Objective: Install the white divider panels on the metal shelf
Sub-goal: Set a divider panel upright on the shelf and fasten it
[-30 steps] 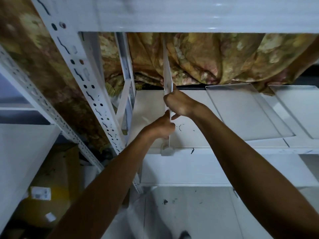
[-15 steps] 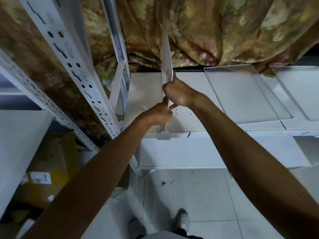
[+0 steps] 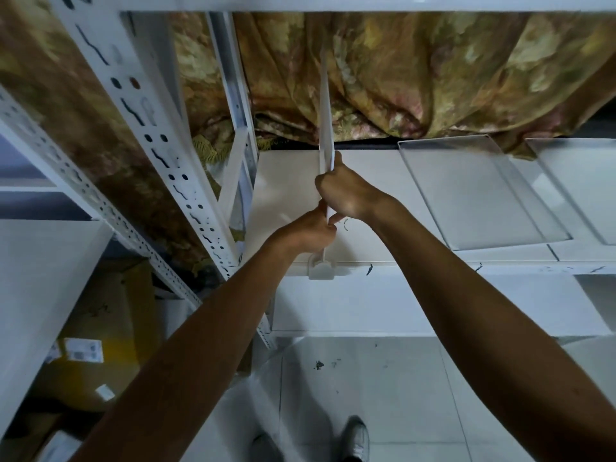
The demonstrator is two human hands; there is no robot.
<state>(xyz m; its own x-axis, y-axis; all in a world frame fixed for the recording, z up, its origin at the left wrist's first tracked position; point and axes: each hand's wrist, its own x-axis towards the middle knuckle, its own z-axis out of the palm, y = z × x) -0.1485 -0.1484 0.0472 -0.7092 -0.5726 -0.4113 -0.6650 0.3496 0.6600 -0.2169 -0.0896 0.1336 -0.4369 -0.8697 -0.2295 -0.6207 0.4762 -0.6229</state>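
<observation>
- A white divider panel (image 3: 324,111) is standing upright on the metal shelf (image 3: 286,195), seen edge-on, and is running from the shelf's front lip back toward the floral cloth (image 3: 416,78) hanging behind.
- The right hand (image 3: 346,191) is gripping the panel's near edge, fingers curled around it and thumb pointing up along it.
- The left hand (image 3: 310,233) is holding the same edge just below, touching the right hand, with its fingers wrapped round the panel.
- Below the left hand, the panel's foot is sitting in what looks like a small white clip (image 3: 321,270) on the shelf's front lip; the view is too dim to say whether it is fully seated.
- A flat panel (image 3: 473,191) is lying on the shelf to the right of the hands, and a second flat panel (image 3: 580,188) is lying beside it.
- A perforated upright post (image 3: 150,128) is rising on the left, with a cardboard box (image 3: 110,328) sitting low behind it.
- The person's shoes (image 3: 356,435) are showing on the tiled floor.
</observation>
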